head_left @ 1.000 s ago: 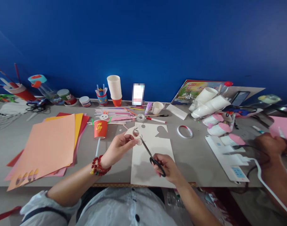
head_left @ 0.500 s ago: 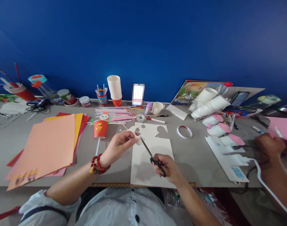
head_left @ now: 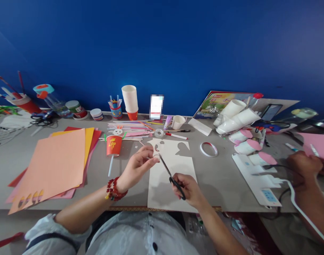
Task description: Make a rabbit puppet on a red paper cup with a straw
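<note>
Between thumb and fingers, my left hand [head_left: 140,163] pinches a small white paper piece [head_left: 157,156]. My right hand [head_left: 187,189] grips black-handled scissors [head_left: 167,169], fingers in the loops. Their blades point up and left, with the tips at the paper piece; whether they touch it is too small to tell. Beneath both hands lies a white paper sheet [head_left: 164,193] with several shapes cut out along its far part. To the left of my left hand lies a red paper cup [head_left: 113,145] with a rabbit face [head_left: 117,131], green arms and a pale straw.
Coloured paper sheets [head_left: 54,156] are stacked at left. A tape roll [head_left: 209,149] and a white power strip [head_left: 254,180] lie at right. Another person's hand [head_left: 306,164] rests by pink paper [head_left: 317,145]. Stacked white cups [head_left: 130,99] and loose straws [head_left: 130,129] are at the back.
My left hand has shifted slightly right and its fingers have turned around the paper piece. The scissors stay nearly in place at the piece.
</note>
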`<state>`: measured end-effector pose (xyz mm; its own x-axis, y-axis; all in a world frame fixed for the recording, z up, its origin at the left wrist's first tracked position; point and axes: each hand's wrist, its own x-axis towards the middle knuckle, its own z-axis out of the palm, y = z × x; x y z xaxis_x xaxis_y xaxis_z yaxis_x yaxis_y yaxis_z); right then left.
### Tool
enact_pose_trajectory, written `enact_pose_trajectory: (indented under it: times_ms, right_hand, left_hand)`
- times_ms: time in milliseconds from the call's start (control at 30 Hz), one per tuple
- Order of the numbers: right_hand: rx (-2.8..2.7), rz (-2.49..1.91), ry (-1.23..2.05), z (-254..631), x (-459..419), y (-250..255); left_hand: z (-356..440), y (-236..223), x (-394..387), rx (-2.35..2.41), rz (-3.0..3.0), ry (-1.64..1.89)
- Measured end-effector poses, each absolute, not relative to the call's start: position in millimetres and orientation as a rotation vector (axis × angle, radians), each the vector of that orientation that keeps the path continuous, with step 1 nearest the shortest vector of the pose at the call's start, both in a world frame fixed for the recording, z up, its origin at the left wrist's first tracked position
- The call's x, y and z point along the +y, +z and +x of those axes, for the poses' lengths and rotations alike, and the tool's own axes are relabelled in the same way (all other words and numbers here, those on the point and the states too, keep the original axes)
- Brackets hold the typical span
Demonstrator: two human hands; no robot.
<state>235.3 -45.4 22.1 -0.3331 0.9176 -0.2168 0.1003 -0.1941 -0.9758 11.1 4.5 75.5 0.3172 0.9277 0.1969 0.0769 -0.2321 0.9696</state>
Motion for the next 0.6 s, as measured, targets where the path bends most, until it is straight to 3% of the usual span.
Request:
enact_pose_trajectory:
  times_ms: [600]
  right_hand:
    - [-1.394, -1.153, 1.696, 231, -42, 29]
  left_hand:
    - [14, 77, 2, 0.882, 1.609, 0.929]
